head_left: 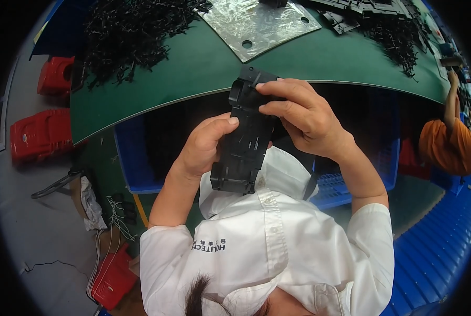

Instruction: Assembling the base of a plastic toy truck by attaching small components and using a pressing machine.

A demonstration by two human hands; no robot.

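While the bare left hand (206, 142) clamps the long black moulded-plastic part (246, 139) by its edge, seemingly to steady it | bare right hand (306, 113) sets two fingertips on its upper end, pinch unclear | part: between green flat table (193, 76) and white buttoned shirt (235, 231), likely for close viewing

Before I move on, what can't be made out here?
All in the head view:
Black part: its far side, facing away from the camera.
Left grip: most fingers, hidden behind the part.
Metal plate: its far end, cut off by the top edge.
Left heap: single pieces, too small and tangled to count.
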